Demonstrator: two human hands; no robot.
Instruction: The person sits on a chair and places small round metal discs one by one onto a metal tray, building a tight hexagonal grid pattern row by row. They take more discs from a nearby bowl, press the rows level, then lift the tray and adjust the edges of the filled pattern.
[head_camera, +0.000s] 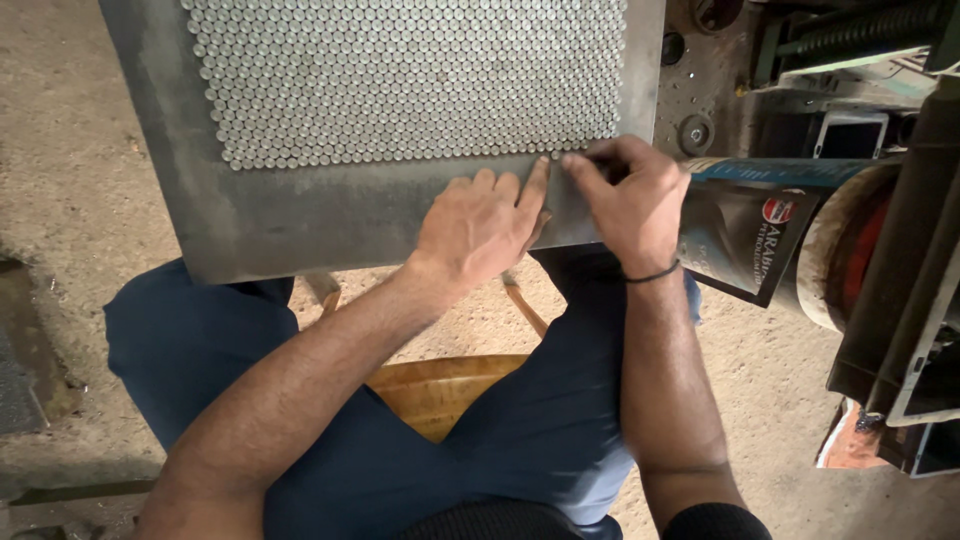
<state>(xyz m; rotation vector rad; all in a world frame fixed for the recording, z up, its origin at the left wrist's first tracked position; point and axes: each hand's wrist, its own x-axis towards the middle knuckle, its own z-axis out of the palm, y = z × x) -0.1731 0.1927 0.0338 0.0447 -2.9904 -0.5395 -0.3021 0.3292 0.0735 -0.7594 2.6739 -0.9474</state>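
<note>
A grey metal tray (300, 215) lies in front of me, its upper part packed with many small round silver pieces (410, 75) set in tight rows. My left hand (480, 225) rests flat on the tray's bare lower strip, index finger stretched up to the bottom row. My right hand (630, 195) sits just to its right, fingers curled and pinched at the lower right corner of the rows. Whether it grips a piece is hidden by the fingers. A thin black band circles my right wrist.
I sit on a wooden stool (440, 390) over a dusty concrete floor (60, 150). A dark-wrapped cylindrical drum (780, 235) lies to the right. Behind it stand metal machine parts (850, 40) and a white phone (850, 135).
</note>
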